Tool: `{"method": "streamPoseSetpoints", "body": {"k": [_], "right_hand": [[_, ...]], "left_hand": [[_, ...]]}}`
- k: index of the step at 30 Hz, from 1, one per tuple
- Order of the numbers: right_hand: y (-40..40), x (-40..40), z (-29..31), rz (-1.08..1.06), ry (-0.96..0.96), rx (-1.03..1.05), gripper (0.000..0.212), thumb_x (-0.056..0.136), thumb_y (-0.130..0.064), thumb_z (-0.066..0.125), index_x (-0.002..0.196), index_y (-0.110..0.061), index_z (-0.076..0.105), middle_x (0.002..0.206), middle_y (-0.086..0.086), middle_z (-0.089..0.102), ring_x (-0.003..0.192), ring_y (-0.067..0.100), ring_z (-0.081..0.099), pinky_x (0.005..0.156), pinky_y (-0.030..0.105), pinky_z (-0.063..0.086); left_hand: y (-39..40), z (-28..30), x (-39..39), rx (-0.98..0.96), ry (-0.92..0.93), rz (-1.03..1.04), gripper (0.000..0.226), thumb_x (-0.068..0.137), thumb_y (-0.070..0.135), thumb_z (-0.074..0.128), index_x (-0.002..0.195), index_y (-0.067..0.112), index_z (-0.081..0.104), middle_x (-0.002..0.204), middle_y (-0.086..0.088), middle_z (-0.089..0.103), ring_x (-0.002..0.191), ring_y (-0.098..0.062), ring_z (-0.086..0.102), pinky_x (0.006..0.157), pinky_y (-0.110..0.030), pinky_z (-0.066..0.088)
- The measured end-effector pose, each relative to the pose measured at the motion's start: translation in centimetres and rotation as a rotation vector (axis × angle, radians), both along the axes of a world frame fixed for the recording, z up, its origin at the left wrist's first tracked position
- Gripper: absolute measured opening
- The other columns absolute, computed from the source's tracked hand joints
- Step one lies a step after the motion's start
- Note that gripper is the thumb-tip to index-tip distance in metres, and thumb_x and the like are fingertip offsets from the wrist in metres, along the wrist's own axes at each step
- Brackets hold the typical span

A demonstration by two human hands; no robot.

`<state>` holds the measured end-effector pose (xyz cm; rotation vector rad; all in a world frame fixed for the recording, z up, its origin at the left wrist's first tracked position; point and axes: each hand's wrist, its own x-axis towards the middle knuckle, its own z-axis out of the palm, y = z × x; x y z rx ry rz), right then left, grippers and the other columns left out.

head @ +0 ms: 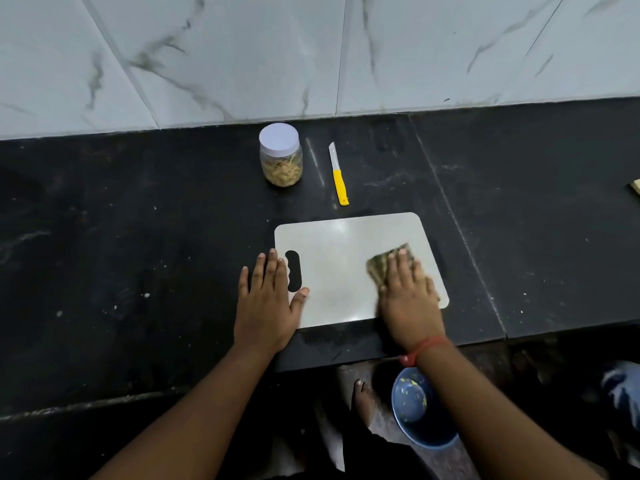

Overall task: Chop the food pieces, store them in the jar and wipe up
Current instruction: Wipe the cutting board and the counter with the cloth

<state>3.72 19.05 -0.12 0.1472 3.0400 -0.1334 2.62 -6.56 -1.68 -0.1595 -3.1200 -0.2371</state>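
Note:
A pale grey cutting board (332, 258) lies on the black counter near its front edge. My left hand (268, 299) lies flat with straight fingers at the board's left edge, beside the handle slot, thumb on the board. On the board's right part my right hand (407, 296) presses a green scrub pad (384, 263) with flat fingers. Behind the board stands a clear jar (280, 155) with its white lid on, holding chopped yellowish pieces. A yellow-handled knife (338, 174) lies just right of the jar.
The black stone counter (138, 237) runs left and right, backed by a marbled tile wall (311, 53). On the floor below the counter's edge stands a blue bowl (415, 414) with food scraps. A wooden thing (635, 187) shows at the right edge.

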Motion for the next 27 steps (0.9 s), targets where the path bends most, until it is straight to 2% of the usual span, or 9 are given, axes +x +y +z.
{"method": "streamPoseSetpoints", "body": {"k": [2, 5, 8, 11, 13, 16, 19, 24, 27], "right_hand": [[-3.2, 1.5, -0.4, 0.128, 0.012, -0.046, 0.06, 0.097, -0.033, 0.032, 0.153, -0.013, 0.03, 0.16, 0.009, 0.026, 0.145, 0.033, 0.029, 0.111, 0.051, 0.033], [-4.2, -0.8, 0.0, 0.295, 0.016, -0.055, 0.06, 0.1, -0.038, 0.026, 0.156, -0.019, 0.02, 0.163, 0.002, 0.015, 0.15, 0.026, 0.016, 0.118, 0.048, 0.023], [0.1, -2.8, 0.2, 0.137, 0.003, -0.027, 0.059, 0.102, -0.036, 0.026, 0.157, -0.02, 0.014, 0.164, 0.001, 0.008, 0.15, 0.025, 0.013, 0.119, 0.048, 0.021], [4.2, -1.0, 0.1, -0.088, -0.008, -0.022, 0.059, 0.102, -0.038, 0.016, 0.157, -0.018, 0.01, 0.165, 0.003, 0.006, 0.151, 0.027, 0.01, 0.12, 0.048, 0.018], [3.4, 1.2, -0.1, -0.101, 0.004, -0.001, 0.061, 0.1, -0.038, 0.018, 0.157, -0.016, 0.016, 0.164, 0.006, 0.012, 0.149, 0.029, 0.016, 0.118, 0.05, 0.022], [-0.2, 2.4, -0.5, 0.065, -0.002, -0.011, 0.061, 0.098, -0.038, 0.026, 0.155, -0.016, 0.024, 0.163, 0.005, 0.017, 0.149, 0.029, 0.02, 0.116, 0.049, 0.026], [-0.9, -0.1, 0.1, 0.233, -0.003, -0.028, 0.061, 0.099, -0.039, 0.023, 0.156, -0.019, 0.019, 0.164, 0.0, 0.012, 0.15, 0.025, 0.014, 0.119, 0.047, 0.022], [-2.6, -4.6, 0.5, 0.1, -0.056, -0.095, 0.06, 0.102, -0.035, 0.023, 0.157, -0.019, 0.005, 0.165, 0.001, -0.001, 0.151, 0.026, 0.001, 0.121, 0.047, 0.011], [-7.2, -5.1, 0.8, 0.384, -0.078, -0.093, 0.059, 0.102, -0.039, 0.021, 0.157, -0.022, 0.006, 0.165, -0.001, 0.001, 0.151, 0.026, 0.001, 0.121, 0.048, 0.01]], "left_hand": [[0.0, 0.0, -0.1, -0.004, -0.006, -0.004, 0.078, 0.098, 0.061, 0.023, 0.156, 0.008, 0.03, 0.167, -0.008, 0.02, 0.155, -0.025, 0.012, 0.125, -0.051, 0.011], [-0.1, 0.0, 0.1, -0.003, 0.002, -0.014, 0.078, 0.099, 0.061, 0.023, 0.155, 0.008, 0.031, 0.167, -0.009, 0.021, 0.155, -0.026, 0.013, 0.125, -0.052, 0.012], [-0.1, 0.1, 0.0, 0.016, -0.002, -0.016, 0.077, 0.099, 0.06, 0.023, 0.155, 0.008, 0.032, 0.166, -0.009, 0.022, 0.155, -0.026, 0.015, 0.125, -0.052, 0.012], [-0.1, 0.2, 0.1, 0.005, -0.003, -0.012, 0.079, 0.098, 0.061, 0.022, 0.156, 0.008, 0.03, 0.167, -0.009, 0.021, 0.155, -0.026, 0.014, 0.125, -0.051, 0.011], [-0.1, 0.1, 0.0, 0.003, -0.001, -0.012, 0.08, 0.098, 0.062, 0.022, 0.156, 0.007, 0.03, 0.167, -0.009, 0.021, 0.155, -0.026, 0.015, 0.125, -0.051, 0.011], [0.0, -0.1, 0.0, 0.016, 0.006, -0.016, 0.08, 0.098, 0.062, 0.024, 0.155, 0.006, 0.032, 0.166, -0.01, 0.023, 0.154, -0.027, 0.016, 0.124, -0.052, 0.012], [-0.1, 0.0, 0.0, 0.014, 0.017, -0.021, 0.081, 0.098, 0.062, 0.022, 0.154, 0.005, 0.033, 0.166, -0.011, 0.023, 0.154, -0.027, 0.016, 0.124, -0.053, 0.012], [0.0, 0.1, -0.1, 0.009, -0.002, -0.012, 0.082, 0.097, 0.062, 0.02, 0.155, 0.005, 0.031, 0.167, -0.01, 0.021, 0.155, -0.026, 0.014, 0.124, -0.052, 0.011], [0.1, 0.0, -0.2, 0.001, -0.005, -0.016, 0.083, 0.098, 0.063, 0.015, 0.156, 0.005, 0.03, 0.167, -0.01, 0.019, 0.155, -0.026, 0.013, 0.125, -0.051, 0.009]]}}
